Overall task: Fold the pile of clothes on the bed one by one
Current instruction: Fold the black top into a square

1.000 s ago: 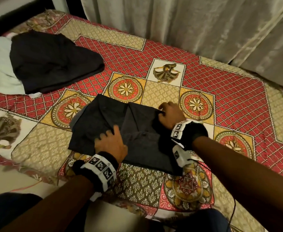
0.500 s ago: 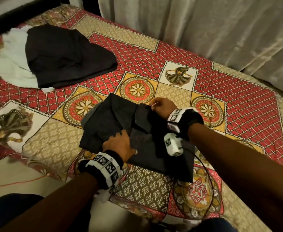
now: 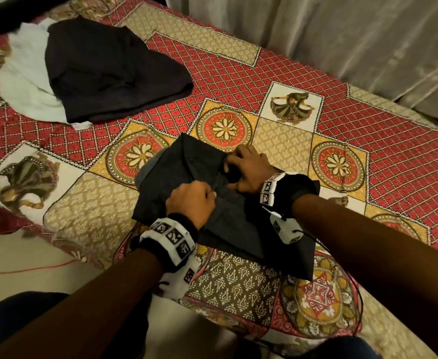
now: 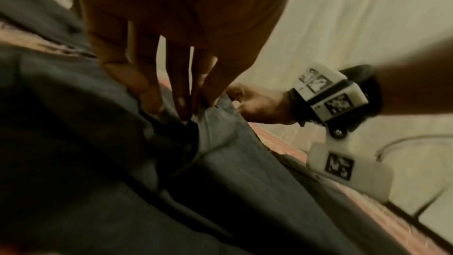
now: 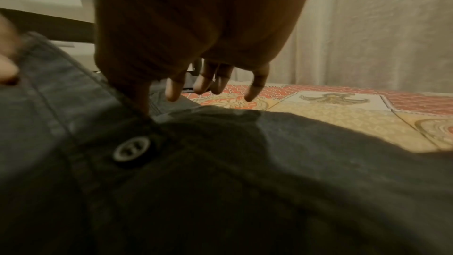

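Both hands pinch dark shirt placket edge, mid-bedsheet.

A dark grey buttoned shirt lies partly folded at the centre of the frame, flat on the patterned bedspread, with one layer lapped over another. In the upper left, a folded black garment rests on a white garment.

The head view looks steeply down from above the bed. Each wrist view sits low and very close over the dark shirt, facing the curtain; all three share that shirt.
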